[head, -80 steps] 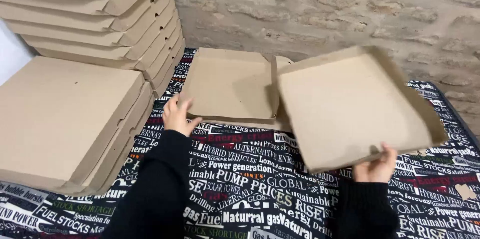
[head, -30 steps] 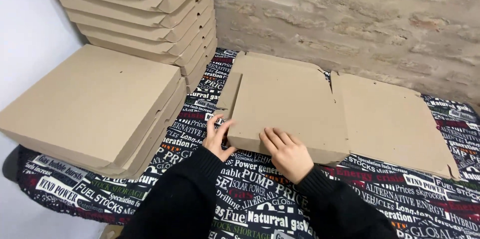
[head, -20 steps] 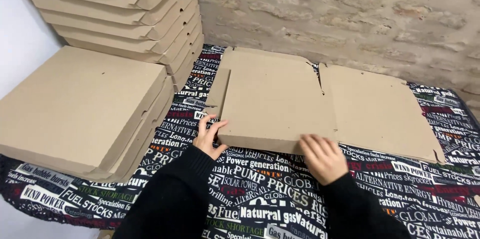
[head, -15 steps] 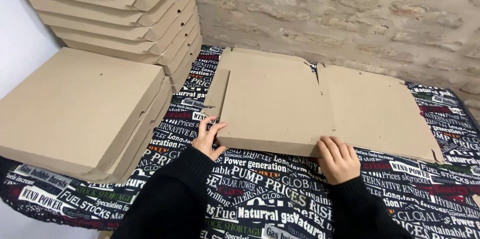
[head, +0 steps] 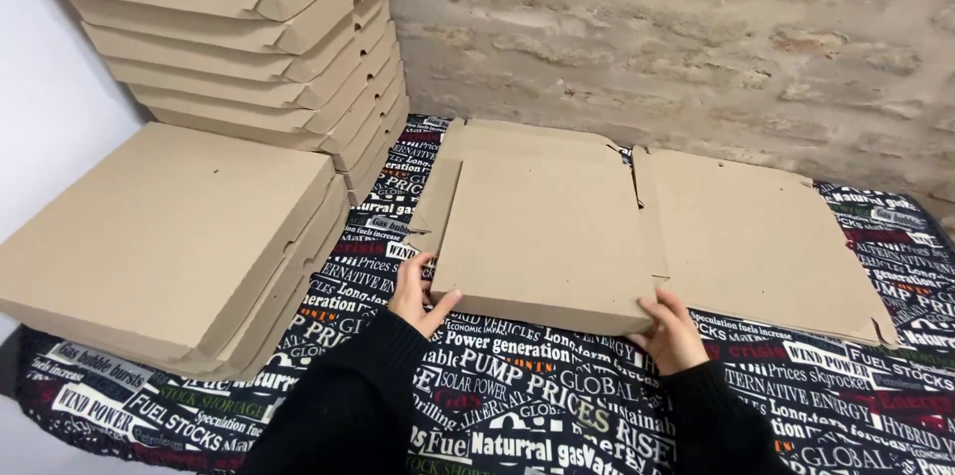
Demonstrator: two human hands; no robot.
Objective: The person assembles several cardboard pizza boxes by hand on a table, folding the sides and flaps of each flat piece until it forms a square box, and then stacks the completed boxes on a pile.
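Note:
A flat brown cardboard pizza box blank point(head: 557, 226) lies open on the printed cloth, its lid panel point(head: 756, 236) spread to the right. My left hand point(head: 418, 294) grips the near left corner of the box base, thumb on top. My right hand point(head: 668, 328) holds the near edge at the right corner of the base, fingers curled over the raised front wall. Both arms are in black sleeves.
Folded pizza boxes lie in a low stack point(head: 169, 236) at my left. A taller stack point(head: 259, 27) stands behind it against the wall. A stone wall point(head: 696, 37) runs along the back. A black cloth with white print point(head: 557, 405) covers the table.
The lid panel was raised earlier and now lies flat. My right hand slid right along the near edge to the base's right corner. My left hand stayed at the left corner.

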